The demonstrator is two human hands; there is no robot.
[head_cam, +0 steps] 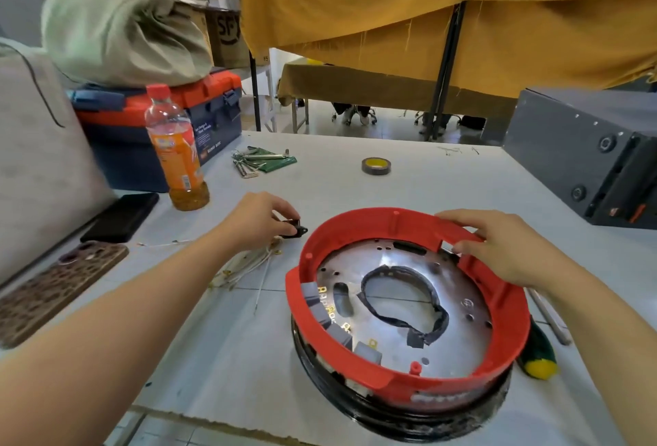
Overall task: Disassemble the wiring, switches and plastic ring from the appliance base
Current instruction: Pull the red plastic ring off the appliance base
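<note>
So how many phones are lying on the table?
2: a black slab phone near the orange drink bottle, and a leopard-pattern cased phone in front of it, at the table's left edge.

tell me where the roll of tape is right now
In the head view the roll of tape lies flat on the white table, far centre, beyond the red plastic ring and right of the green packet of metal keys.

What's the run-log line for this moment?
left hand: pinches black switch | right hand: holds red ring rim | ring on base
</note>
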